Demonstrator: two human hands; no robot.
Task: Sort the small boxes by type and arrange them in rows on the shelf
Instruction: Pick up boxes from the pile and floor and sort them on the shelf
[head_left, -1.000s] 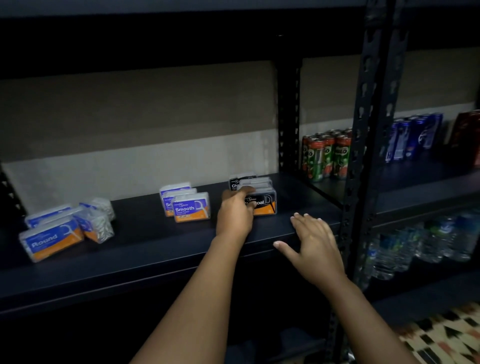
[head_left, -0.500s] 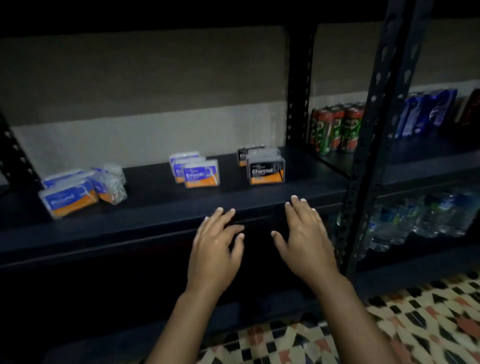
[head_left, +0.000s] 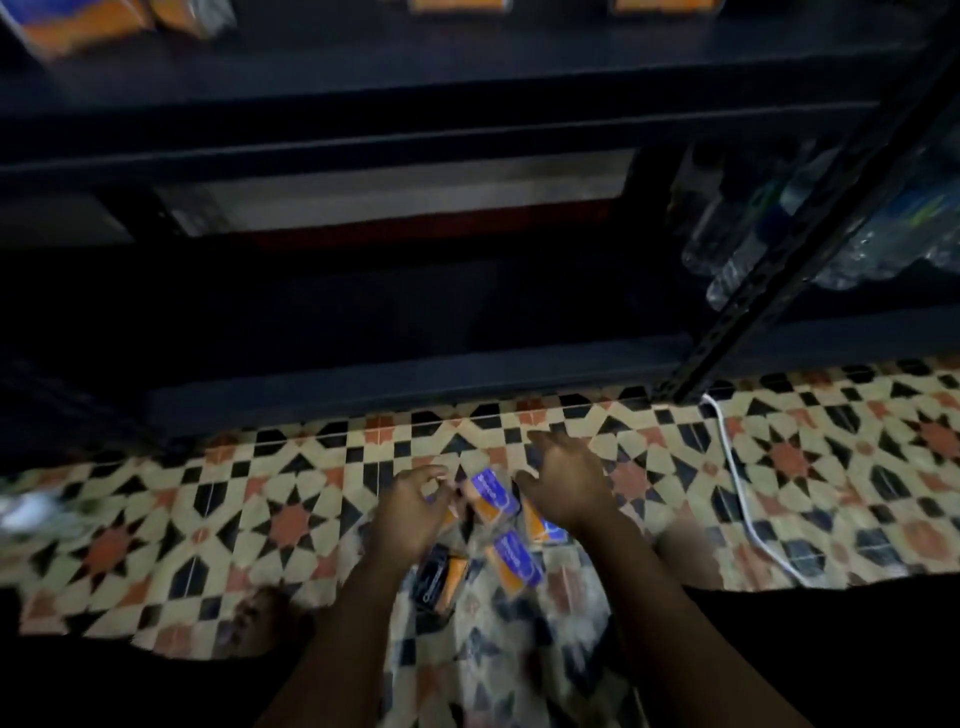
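Observation:
Several small boxes lie in a loose pile on the patterned floor: a blue-and-orange box (head_left: 491, 493) between my hands, another blue-and-orange box (head_left: 514, 564) nearer me, and a black-and-orange box (head_left: 436, 577) by my left wrist. My left hand (head_left: 410, 512) hovers over the pile's left side with fingers curled; blur hides whether it grips anything. My right hand (head_left: 563, 480) is spread over the pile's right side, partly covering a further box (head_left: 545, 530). The shelf (head_left: 467, 67) with sorted boxes shows only at the top edge.
A dark lower shelf board (head_left: 415, 384) runs just beyond the pile. A black upright post (head_left: 779, 291) slants at the right, with water bottles (head_left: 753, 244) behind it. A white cable (head_left: 743, 499) trails over the tiled floor (head_left: 208, 509) at the right.
The view has dropped from the shelf to the floor. Both hands have come down from the shelf edge to the pile of boxes on the tiles.

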